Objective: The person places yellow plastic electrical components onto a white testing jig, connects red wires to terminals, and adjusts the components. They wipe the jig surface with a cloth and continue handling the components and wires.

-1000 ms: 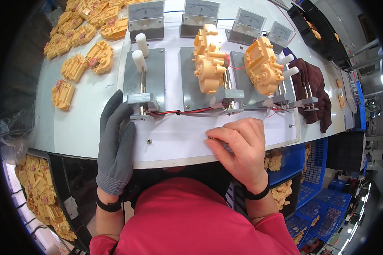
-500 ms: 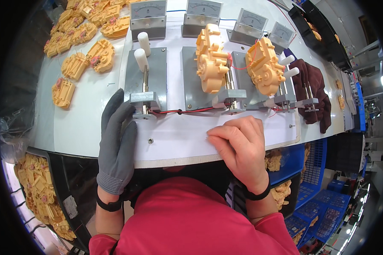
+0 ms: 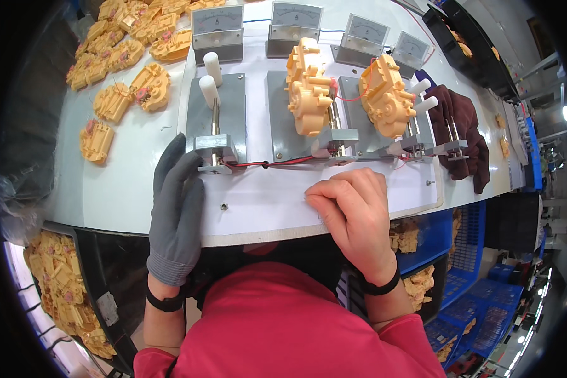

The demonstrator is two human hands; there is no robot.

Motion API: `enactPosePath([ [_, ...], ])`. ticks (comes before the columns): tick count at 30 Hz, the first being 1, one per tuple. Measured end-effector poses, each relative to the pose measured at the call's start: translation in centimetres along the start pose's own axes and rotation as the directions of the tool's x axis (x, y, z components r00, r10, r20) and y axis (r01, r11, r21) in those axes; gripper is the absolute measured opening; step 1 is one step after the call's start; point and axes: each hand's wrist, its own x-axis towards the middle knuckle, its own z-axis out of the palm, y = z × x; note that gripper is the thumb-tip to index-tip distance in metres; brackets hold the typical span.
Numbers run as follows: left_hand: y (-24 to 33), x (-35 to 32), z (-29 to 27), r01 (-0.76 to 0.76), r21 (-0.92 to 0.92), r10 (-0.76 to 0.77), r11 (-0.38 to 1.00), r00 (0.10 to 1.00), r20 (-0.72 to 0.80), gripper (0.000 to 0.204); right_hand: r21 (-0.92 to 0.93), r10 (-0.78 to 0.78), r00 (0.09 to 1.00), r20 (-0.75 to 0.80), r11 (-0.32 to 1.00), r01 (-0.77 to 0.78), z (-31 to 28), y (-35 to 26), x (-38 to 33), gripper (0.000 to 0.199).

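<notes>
My left hand (image 3: 177, 208), in a grey glove, rests at the near left of a test stand (image 3: 224, 148) with two white pegs. Its fingers are stretched out, the tips beside the stand's metal block. Bare, my right hand (image 3: 354, 217) lies on the white sheet (image 3: 268, 205) with thumb and fingertips pinched together; anything between them is too small to make out. Beyond it, a yellow plastic gearbox housing (image 3: 309, 94) sits on the middle stand. Another yellow housing (image 3: 386, 97) is mounted to its right. A red and black cable (image 3: 264, 165) runs between the stands.
Analog panel meters (image 3: 217, 31) stand in a row behind the stands. Several yellow housings (image 3: 123, 55) lie at the far left. A brown cloth (image 3: 463, 126) is bunched at the right. Blue crates (image 3: 463, 252) and a dark bin (image 3: 97, 277) with housings stand below the table.
The whole view has shifted slightly. Both hands keep nearly the same pose and place, and the housings stay on their stands.
</notes>
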Motion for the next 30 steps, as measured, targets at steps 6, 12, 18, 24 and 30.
enactPosePath([
  [6, 0.08, 0.08, 0.03, 0.036, 0.013, -0.036, 0.999, 0.999, 0.011, 0.039, 0.002, -0.023, 0.999, -0.025, 1.000, 0.023, -0.09, 0.12, 0.08, 0.013],
  [12, -0.23, 0.10, -0.02, 0.047, 0.025, -0.048, 0.999, 0.999, 0.020, 0.038, -0.007, -0.035, 0.998, -0.049, 0.999, 0.035, -0.10, 0.13, 0.00, 0.014],
  [18, -0.08, 0.27, -0.02, 0.060, 0.037, -0.061, 0.997, 0.998, 0.031, 0.038, -0.011, -0.048, 0.996, -0.073, 0.999, 0.048, -0.14, 0.15, 0.05, 0.014],
  [24, -0.18, 0.17, 0.03, 0.086, 0.045, -0.087, 0.995, 0.996, 0.024, 0.038, 0.022, -0.061, 0.994, -0.092, 0.998, 0.063, -0.10, 0.29, -0.10, 0.017],
  [30, -0.60, 0.16, 0.01, 0.094, 0.032, -0.095, 0.995, 0.995, 0.032, 0.038, 0.020, -0.061, 0.993, -0.102, 0.998, 0.063, -0.11, 0.33, -0.14, 0.018],
])
